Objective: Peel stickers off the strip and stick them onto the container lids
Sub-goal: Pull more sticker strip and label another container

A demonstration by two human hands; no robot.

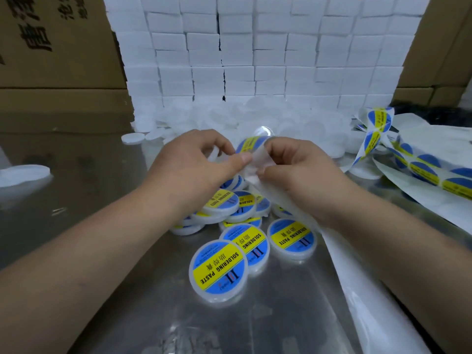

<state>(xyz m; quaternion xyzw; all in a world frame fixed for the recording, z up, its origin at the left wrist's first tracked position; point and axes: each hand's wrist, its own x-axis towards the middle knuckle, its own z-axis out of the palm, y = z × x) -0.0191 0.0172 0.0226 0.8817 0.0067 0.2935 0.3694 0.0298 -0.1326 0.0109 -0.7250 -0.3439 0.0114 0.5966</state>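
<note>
My left hand (196, 164) and my right hand (293, 169) meet above the steel table, both pinching the white backing strip (251, 172). A round blue and yellow sticker (249, 144) curls up off the strip between my fingertips. The empty backing trails down to the right under my right forearm (357, 277). Below my hands lies a pile of several white round container lids with stickers on them (219, 267). Plain white lids (255, 118) are heaped behind my hands.
A loose strip of unpeeled stickers (419, 167) lies at the right on the shiny metal table (102, 175). White boxes (255, 60) are stacked like a wall at the back, with cardboard cartons (51, 47) at both sides. One plain lid (23, 175) lies at the far left.
</note>
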